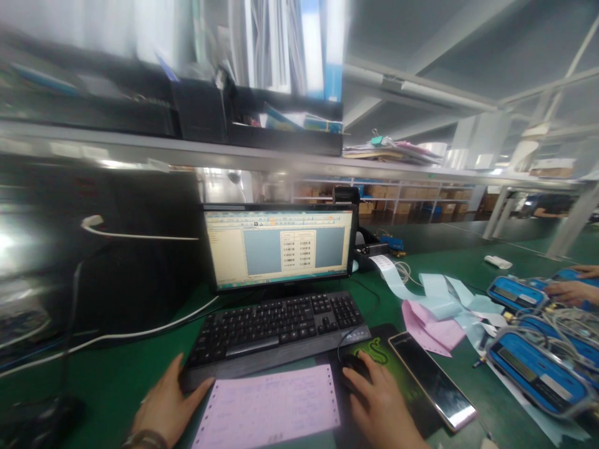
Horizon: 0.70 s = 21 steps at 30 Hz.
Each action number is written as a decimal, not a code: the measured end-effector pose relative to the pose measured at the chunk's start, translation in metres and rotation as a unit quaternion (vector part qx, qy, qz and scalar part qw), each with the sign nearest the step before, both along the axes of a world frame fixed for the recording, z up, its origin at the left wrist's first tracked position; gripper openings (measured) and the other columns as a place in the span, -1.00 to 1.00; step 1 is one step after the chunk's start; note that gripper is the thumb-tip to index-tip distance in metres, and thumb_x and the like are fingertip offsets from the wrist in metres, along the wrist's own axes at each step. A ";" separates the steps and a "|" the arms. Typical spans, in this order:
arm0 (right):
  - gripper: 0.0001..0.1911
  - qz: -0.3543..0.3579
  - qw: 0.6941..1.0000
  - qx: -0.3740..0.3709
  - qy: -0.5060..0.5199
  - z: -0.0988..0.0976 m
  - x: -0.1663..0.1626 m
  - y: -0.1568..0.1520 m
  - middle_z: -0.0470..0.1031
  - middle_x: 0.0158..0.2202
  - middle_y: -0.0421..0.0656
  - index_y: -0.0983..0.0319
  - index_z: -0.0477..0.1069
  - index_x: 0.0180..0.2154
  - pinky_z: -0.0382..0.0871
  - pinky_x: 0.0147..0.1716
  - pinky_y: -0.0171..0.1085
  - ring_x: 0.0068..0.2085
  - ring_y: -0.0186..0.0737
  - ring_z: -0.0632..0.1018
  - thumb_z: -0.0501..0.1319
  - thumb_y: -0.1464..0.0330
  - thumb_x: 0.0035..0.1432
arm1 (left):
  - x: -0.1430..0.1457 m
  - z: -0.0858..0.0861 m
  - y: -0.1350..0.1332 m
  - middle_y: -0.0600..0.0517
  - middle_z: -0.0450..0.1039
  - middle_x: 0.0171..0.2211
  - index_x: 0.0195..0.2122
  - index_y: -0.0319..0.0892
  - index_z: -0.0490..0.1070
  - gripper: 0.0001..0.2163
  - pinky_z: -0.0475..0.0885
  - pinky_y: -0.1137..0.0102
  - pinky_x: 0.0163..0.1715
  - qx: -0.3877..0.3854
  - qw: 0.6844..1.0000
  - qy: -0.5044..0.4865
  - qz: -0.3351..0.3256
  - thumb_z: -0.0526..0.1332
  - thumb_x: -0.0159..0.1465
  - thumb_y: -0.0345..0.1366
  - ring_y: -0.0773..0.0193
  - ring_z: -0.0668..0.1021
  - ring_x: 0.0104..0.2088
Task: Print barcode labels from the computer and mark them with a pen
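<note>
2 hands are recorded at the near edge of the green table (112, 380). The left hand (163, 405) is laid flat with its fingers apart and nothing held. Its fingertips are set against the near-left corner of the keyboard (281, 327), and its thumb is pointed toward the pink form (271, 405), which is spread between the hands just in front of the keyboard. The right hand (379, 399) is cupped over the black mouse (354, 363) with its fingers curled down on it, and only the mouse's far end is seen beyond the fingertips. The mouse is found on the dark mouse pad (397, 355), just beside the keyboard's right end, so the right hand is much the nearer of the 2 to it. The keyboard's long axis is run left to right, slightly skewed, with the right end farther off. 1 phone (433, 380) is laid face up along the pad's right side. Farther right, blue devices (538, 371) with cables and a pale blue label strip (435, 293) are noted. Behind the keyboard a lit monitor (281, 246) is observed with barcodes displayed. At the far right, another person's hands (568, 292) are seen on a blue device.
</note>
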State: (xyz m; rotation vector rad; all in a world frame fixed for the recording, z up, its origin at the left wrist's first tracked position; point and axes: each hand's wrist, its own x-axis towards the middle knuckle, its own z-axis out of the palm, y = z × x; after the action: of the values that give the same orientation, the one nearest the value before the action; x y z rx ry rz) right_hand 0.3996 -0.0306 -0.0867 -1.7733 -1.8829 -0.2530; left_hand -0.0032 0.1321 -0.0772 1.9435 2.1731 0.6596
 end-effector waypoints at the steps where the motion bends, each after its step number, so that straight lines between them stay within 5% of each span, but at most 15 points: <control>1: -0.44 0.000 1.000 0.001 -0.001 0.000 0.000 0.000 0.13 0.20 -0.07 -0.08 0.31 0.06 0.33 -0.04 0.01 0.06 0.05 0.35 0.17 0.46 0.00 | 0.000 0.000 0.000 -0.29 0.22 0.15 0.28 -0.32 -0.12 -0.13 0.32 0.14 0.01 0.000 1.000 -0.002 0.001 0.02 0.08 0.20 -0.13 0.37 0.09; 21: -0.49 0.024 0.996 0.056 -0.057 -0.012 0.010 0.004 0.23 0.15 -0.05 -0.06 0.33 0.06 0.42 -0.12 -0.01 0.00 0.06 0.44 0.19 0.38 0.04 | 0.001 -0.005 -0.004 -0.25 0.29 0.11 0.26 -0.34 -0.09 -0.21 0.30 0.22 0.05 0.030 0.999 0.033 0.003 0.03 0.13 0.10 -0.02 0.39 0.09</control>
State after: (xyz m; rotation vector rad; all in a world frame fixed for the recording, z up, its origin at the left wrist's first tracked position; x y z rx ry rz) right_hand 0.4096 -0.0269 -0.0986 -1.6670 -1.9481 -0.4424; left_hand -0.0025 0.1278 -0.0822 2.0174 2.2218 0.6805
